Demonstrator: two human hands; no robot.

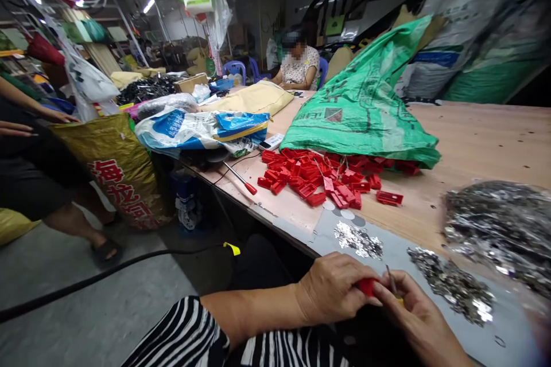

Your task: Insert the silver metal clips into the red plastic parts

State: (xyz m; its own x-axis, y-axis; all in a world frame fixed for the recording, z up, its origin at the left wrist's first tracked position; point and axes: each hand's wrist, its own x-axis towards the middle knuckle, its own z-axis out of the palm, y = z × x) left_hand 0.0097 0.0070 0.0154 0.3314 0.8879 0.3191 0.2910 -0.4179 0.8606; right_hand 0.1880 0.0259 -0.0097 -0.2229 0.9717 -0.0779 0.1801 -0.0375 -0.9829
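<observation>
My left hand (338,288) is closed around a red plastic housing (367,286), mostly hidden by the fingers. Close against it, my right hand (415,307) grips a small tool with a yellow handle (400,301) and a thin metal shaft. The right thumb reaches to the red housing. Just beyond my hands, a pile of small shiny metal pieces (358,239) lies on a grey sheet (398,235). A second pile of metal pieces (454,287) is to the right. Farther back, many red housings (310,175) spill from a green woven sack (361,103).
A clear bag of metal parts (499,229) stands at the right. On the table's left edge lie a blue-and-white bag (198,129) and a red-handled rod (240,178). A yellow sack (120,169) stands on the floor beside a person. Another person (299,63) sits across the table.
</observation>
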